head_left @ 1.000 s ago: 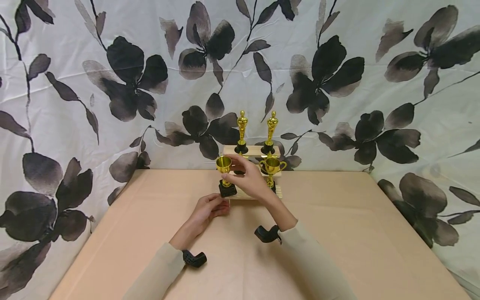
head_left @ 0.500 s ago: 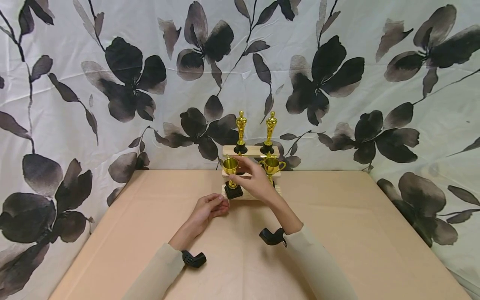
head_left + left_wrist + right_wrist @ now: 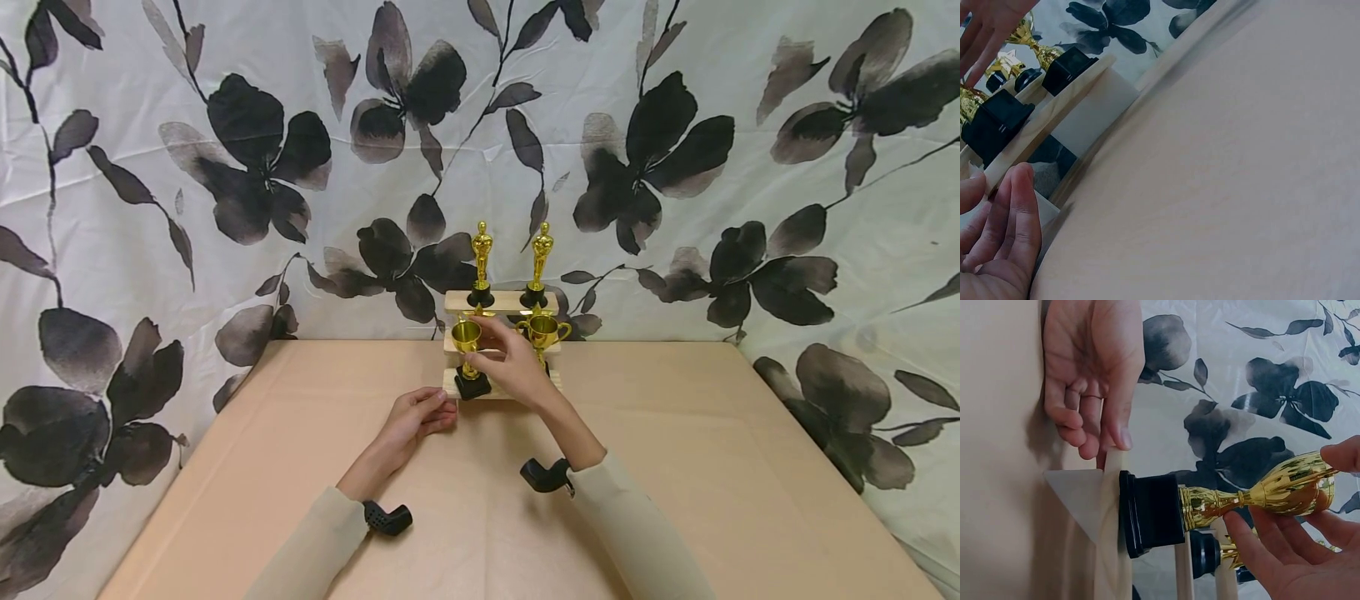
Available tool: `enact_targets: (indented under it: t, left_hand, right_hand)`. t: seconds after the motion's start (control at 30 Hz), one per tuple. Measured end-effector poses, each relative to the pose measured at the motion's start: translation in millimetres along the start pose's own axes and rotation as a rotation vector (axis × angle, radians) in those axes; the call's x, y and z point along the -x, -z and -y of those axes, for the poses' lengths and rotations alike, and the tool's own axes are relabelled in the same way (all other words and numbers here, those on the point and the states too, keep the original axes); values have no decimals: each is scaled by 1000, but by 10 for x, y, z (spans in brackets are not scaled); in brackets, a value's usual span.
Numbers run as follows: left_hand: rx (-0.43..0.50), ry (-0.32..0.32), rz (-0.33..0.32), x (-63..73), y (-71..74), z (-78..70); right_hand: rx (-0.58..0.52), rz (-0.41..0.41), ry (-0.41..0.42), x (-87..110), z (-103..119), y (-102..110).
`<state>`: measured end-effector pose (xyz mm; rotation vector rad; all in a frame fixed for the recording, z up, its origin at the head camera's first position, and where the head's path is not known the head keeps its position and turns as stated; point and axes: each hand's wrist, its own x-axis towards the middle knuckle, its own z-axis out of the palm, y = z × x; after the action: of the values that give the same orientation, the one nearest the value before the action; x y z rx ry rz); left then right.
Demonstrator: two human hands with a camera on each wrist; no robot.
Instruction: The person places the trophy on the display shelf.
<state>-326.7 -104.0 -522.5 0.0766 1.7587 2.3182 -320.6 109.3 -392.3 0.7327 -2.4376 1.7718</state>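
Note:
My right hand [image 3: 517, 367] holds a gold trophy cup [image 3: 466, 336] by its bowl and stem, thumb on one side and fingers on the other. The cup stands upright, its square black base [image 3: 1154, 512] against the front tier of a small wooden tiered shelf [image 3: 1110, 519]. My left hand [image 3: 416, 417] pinches the front left corner of that tier, with the thumb above the board and fingers below. A second gold trophy cup [image 3: 543, 332] stands on the same tier at the right, partly covered by my right hand.
Two gold statuettes [image 3: 482, 257] on black bases stand on the top tier. Gold star trophies [image 3: 1009, 62] stand on the middle tier, mostly hidden. Floral fabric [image 3: 637, 83] hangs behind the beige tabletop [image 3: 675, 433].
My right hand has brought the trophy cup rightward from beyond the shelf's left end onto the front tier. My left hand has stayed at the corner.

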Motion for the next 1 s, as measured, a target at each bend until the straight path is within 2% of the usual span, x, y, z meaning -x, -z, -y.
enact_targets:
  t: [0.27, 0.63, 0.77, 1.0]
  left_hand:
    - [-23, -5, 15, 6, 19, 11]
    - [-20, 2, 11, 42, 13, -1]
    - [-25, 11, 13, 74, 25, -11]
    - [-30, 19, 23, 140, 41, -39]
  right_hand:
    - [-2, -31, 3, 15, -85, -20]
    - [-8, -54, -76, 88, -210, -133]
    - [21, -80, -108, 130, -251, -209]
    - [103, -162, -114, 185, -296, -329]
